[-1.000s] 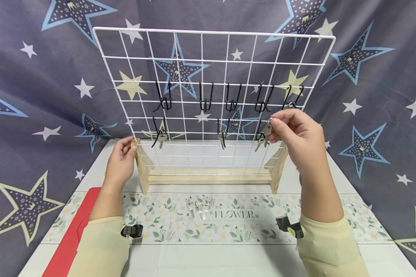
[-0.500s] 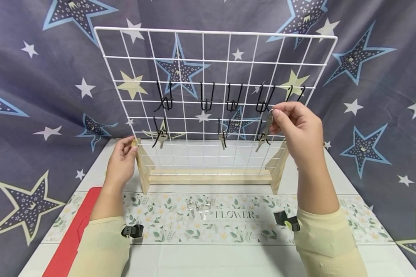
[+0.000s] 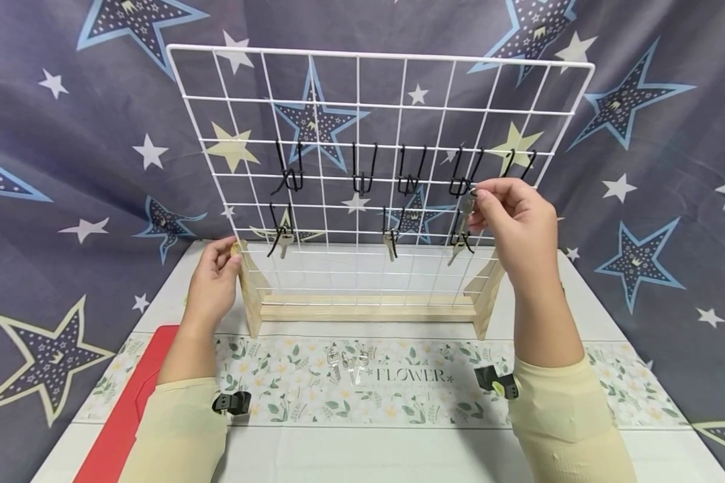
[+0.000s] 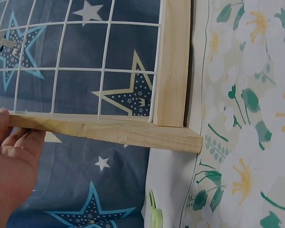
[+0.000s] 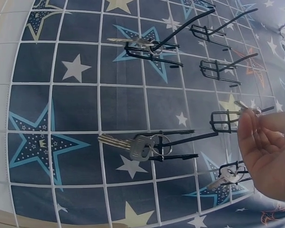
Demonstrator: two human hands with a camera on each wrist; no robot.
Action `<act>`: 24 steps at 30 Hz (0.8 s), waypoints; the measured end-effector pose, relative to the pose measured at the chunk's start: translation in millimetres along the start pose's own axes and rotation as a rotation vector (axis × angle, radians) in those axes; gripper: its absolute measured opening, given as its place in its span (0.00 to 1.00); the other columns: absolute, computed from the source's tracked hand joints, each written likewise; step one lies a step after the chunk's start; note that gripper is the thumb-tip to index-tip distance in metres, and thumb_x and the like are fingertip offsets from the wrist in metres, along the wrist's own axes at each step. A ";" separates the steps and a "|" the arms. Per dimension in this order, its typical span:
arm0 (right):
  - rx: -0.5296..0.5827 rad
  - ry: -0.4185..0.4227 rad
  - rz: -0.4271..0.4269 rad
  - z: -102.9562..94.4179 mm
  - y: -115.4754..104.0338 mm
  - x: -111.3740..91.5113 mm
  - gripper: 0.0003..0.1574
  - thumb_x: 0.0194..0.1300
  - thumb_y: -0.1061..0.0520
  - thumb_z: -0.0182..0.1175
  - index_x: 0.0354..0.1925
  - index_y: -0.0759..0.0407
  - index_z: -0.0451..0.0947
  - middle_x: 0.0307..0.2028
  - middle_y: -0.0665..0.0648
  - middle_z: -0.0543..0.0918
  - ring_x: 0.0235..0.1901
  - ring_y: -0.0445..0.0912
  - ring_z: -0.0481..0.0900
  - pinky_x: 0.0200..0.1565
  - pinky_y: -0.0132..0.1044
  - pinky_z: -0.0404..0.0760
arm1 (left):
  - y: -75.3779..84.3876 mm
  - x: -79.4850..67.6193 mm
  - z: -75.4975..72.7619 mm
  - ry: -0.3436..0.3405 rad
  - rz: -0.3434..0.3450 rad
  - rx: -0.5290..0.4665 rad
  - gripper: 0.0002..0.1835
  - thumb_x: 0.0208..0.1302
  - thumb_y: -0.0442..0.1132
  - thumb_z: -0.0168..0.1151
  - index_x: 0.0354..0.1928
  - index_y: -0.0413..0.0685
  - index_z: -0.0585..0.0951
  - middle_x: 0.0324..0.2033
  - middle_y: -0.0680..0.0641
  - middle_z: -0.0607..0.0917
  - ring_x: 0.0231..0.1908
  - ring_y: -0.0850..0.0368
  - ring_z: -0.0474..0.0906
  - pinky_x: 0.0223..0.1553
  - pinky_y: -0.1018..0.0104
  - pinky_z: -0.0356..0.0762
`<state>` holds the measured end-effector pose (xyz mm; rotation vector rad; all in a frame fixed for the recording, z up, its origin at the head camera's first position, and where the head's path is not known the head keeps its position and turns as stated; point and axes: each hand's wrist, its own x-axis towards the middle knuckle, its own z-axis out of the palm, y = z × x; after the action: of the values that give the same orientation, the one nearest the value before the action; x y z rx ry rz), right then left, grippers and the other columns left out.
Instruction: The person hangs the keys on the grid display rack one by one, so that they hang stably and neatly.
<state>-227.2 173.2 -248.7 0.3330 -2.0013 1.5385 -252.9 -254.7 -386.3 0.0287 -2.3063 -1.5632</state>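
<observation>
While steadying the pale, flat wooden side upright point(image 4: 118, 135) with the left hand point(image 3: 213, 285), its upper end gripped between thumb and fingers, pinched a small silver metal key point(image 3: 468, 209) by the top end in the right hand point(image 3: 516, 231). Held it up against the white wire grid point(image 3: 358, 105), just beside the black, two-pronged wire hook point(image 3: 461, 186) fourth from the left in the upper row, blade hanging below the fingertips. Seemed, on this evidence, to be at the step of hanging that key. Could not tell from any view (fingertips in the way) whether to call it threaded. Probably called next for guiding the top end over a prong, then easing the pinch without knocking the broad-headed silver key point(image 5: 141, 148) on the lower hook. Left untouched a cluster of loose silver metal keys point(image 3: 348, 365) on the white, flower-printed strip point(image 3: 423, 402) in front.
</observation>
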 end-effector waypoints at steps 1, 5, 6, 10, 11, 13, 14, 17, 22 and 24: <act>0.002 0.004 0.003 0.8 0.6 0.5 0.10 0.69 0.58 0.60 0.43 0.64 0.81 0.28 0.52 0.84 0.25 0.42 0.83 0.31 0.30 0.87 | -0.1 -0.2 0.0 -0.002 -0.001 0.000 0.24 0.78 0.43 0.43 0.72 0.46 0.61 0.69 0.40 0.70 0.68 0.52 0.67 0.69 0.64 0.68; 0.002 0.012 0.014 3.4 3.8 2.5 0.10 0.69 0.57 0.61 0.42 0.62 0.81 0.27 0.52 0.83 0.25 0.42 0.84 0.32 0.31 0.87 | 0.1 -0.7 0.5 -0.006 -0.008 -0.003 0.25 0.78 0.43 0.43 0.72 0.46 0.61 0.69 0.40 0.69 0.68 0.51 0.67 0.70 0.61 0.67; 0.005 0.012 0.013 3.8 5.0 3.2 0.10 0.69 0.57 0.61 0.42 0.63 0.81 0.27 0.52 0.83 0.25 0.42 0.84 0.32 0.31 0.88 | 0.5 -0.7 0.6 -0.007 -0.008 -0.005 0.25 0.78 0.43 0.43 0.72 0.46 0.60 0.69 0.40 0.69 0.68 0.51 0.66 0.70 0.62 0.67; -0.004 0.011 0.012 5.5 8.9 6.5 0.11 0.69 0.56 0.61 0.43 0.63 0.81 0.28 0.53 0.82 0.26 0.43 0.84 0.32 0.32 0.88 | 0.5 0.2 0.9 -0.001 -0.005 -0.012 0.24 0.78 0.43 0.43 0.72 0.46 0.61 0.69 0.40 0.69 0.68 0.52 0.67 0.69 0.65 0.68; -0.004 0.012 0.013 6.0 9.5 7.4 0.11 0.69 0.56 0.61 0.43 0.64 0.81 0.28 0.53 0.83 0.26 0.43 0.84 0.32 0.32 0.88 | 0.4 0.3 0.8 0.000 -0.003 -0.014 0.24 0.78 0.43 0.43 0.72 0.46 0.61 0.69 0.40 0.69 0.68 0.52 0.67 0.69 0.66 0.68; -0.010 0.017 0.016 7.0 10.5 9.0 0.12 0.69 0.55 0.61 0.43 0.64 0.81 0.28 0.53 0.83 0.26 0.43 0.84 0.32 0.32 0.88 | 0.8 0.4 0.9 0.001 -0.001 -0.018 0.24 0.78 0.43 0.44 0.72 0.46 0.61 0.69 0.40 0.69 0.68 0.52 0.67 0.69 0.65 0.67; -0.010 0.019 0.017 7.5 10.9 9.8 0.12 0.69 0.55 0.61 0.42 0.64 0.81 0.28 0.53 0.83 0.26 0.43 0.84 0.32 0.32 0.88 | 1.1 0.3 0.9 0.000 -0.001 -0.022 0.24 0.78 0.42 0.44 0.72 0.46 0.61 0.69 0.40 0.69 0.68 0.52 0.66 0.69 0.64 0.67; -0.006 0.026 0.025 9.1 11.6 12.1 0.12 0.68 0.55 0.62 0.42 0.64 0.81 0.28 0.53 0.83 0.26 0.43 0.84 0.32 0.32 0.88 | 2.1 0.0 0.7 -0.003 -0.004 -0.029 0.24 0.78 0.42 0.44 0.72 0.46 0.61 0.70 0.41 0.68 0.69 0.52 0.66 0.70 0.61 0.66; -0.012 0.033 0.039 12.0 13.2 15.8 0.13 0.68 0.54 0.62 0.42 0.64 0.80 0.28 0.53 0.83 0.25 0.42 0.84 0.32 0.31 0.88 | 1.0 1.1 0.3 -0.006 -0.017 -0.030 0.24 0.78 0.41 0.44 0.72 0.46 0.61 0.70 0.42 0.68 0.69 0.52 0.65 0.71 0.60 0.65; -0.025 0.034 0.043 13.0 14.0 16.9 0.13 0.68 0.54 0.62 0.42 0.64 0.81 0.28 0.52 0.83 0.25 0.42 0.84 0.32 0.31 0.88 | -0.7 2.1 0.4 -0.008 -0.020 -0.035 0.24 0.78 0.39 0.44 0.72 0.46 0.60 0.70 0.41 0.68 0.69 0.51 0.64 0.71 0.59 0.65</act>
<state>-251.9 167.7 -252.0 0.2532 -2.0117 1.5339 -255.1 -255.0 -386.5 0.0378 -2.2909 -1.6159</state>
